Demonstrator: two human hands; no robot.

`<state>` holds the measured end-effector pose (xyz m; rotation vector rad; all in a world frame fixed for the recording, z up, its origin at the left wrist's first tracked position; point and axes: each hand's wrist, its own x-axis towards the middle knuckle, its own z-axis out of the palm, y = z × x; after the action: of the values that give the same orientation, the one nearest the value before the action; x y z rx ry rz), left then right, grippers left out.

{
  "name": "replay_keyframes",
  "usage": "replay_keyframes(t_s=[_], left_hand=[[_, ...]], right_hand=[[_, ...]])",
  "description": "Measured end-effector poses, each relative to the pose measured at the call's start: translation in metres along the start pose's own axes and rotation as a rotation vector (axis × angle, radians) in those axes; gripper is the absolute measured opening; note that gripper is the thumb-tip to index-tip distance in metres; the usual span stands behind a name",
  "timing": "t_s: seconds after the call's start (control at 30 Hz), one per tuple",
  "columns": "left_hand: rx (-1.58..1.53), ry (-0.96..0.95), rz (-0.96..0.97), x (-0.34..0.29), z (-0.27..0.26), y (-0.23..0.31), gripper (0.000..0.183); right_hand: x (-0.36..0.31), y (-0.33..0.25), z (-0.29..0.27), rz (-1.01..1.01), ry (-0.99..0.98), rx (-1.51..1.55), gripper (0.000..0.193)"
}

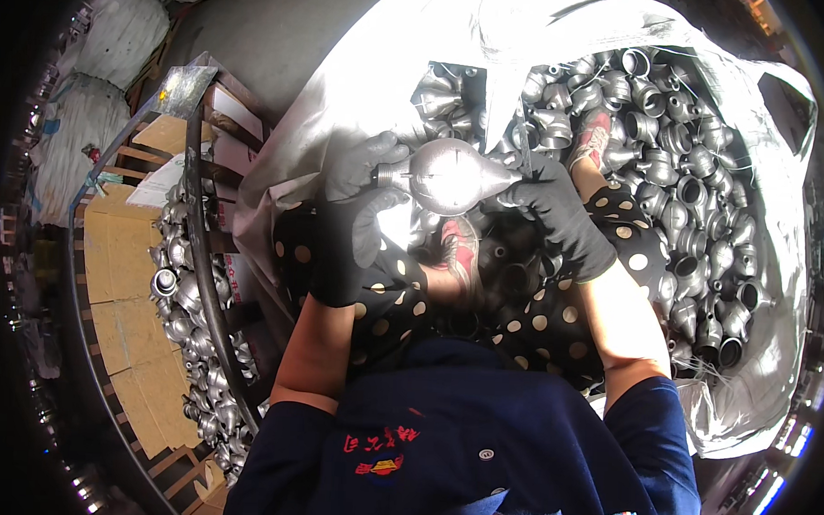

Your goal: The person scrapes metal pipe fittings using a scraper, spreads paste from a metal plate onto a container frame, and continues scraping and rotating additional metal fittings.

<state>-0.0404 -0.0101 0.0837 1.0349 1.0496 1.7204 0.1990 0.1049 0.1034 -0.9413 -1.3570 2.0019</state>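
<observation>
A round grey metal casting [451, 177], bulb-shaped with a tapered neck at one end and a threaded stub at the other, is held level between my gloved hands. My left hand [352, 215] has its fingers closed at the threaded end. At the tapered neck, my right hand [559, 213] grips the other end. A thin dark upright strip [528, 143] shows by the right fingers; I cannot make out whether it is held. Strong sunlight washes out the casting's middle.
A large white woven sack [318, 100] lies around my feet, filled with similar grey castings [691, 190]. To the left stands a metal-framed crate lined with cardboard [124, 311], holding more castings [197, 318]. My shoes [462, 259] rest among the parts. Full white sacks [120, 34] stand far left.
</observation>
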Motion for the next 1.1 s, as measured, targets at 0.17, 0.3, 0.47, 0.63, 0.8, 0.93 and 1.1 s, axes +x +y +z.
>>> replay_keyframes(t_s=[0.17, 0.3, 0.47, 0.63, 0.8, 0.93, 1.1], left_hand=[[-0.024, -0.036, 0.001, 0.002, 0.001, 0.005, 0.060], [-0.033, -0.078, 0.036, 0.004, -0.004, 0.013, 0.056], [0.041, 0.008, -0.017, 0.001, -0.007, 0.014, 0.036], [0.064, 0.074, 0.039, 0.002, -0.003, 0.016, 0.027], [0.430, 0.167, 0.020, -0.007, -0.006, 0.022, 0.023], [-0.048, 0.239, -0.097, -0.006, -0.011, 0.014, 0.026], [0.314, 0.076, 0.256, -0.013, -0.012, 0.036, 0.030]], right_hand=[[-0.003, -0.002, -0.003, 0.055, 0.008, -0.111, 0.033], [-0.005, -0.003, -0.003, 0.112, -0.008, -0.002, 0.029], [-0.006, -0.002, 0.001, 0.132, -0.037, 0.078, 0.025], [-0.005, 0.000, 0.006, 0.181, -0.042, 0.110, 0.030], [-0.006, 0.007, 0.006, 0.162, -0.096, 0.047, 0.037], [-0.004, 0.011, 0.005, 0.275, -0.021, -0.073, 0.042], [-0.010, 0.016, 0.016, -0.067, -0.093, -0.490, 0.043]])
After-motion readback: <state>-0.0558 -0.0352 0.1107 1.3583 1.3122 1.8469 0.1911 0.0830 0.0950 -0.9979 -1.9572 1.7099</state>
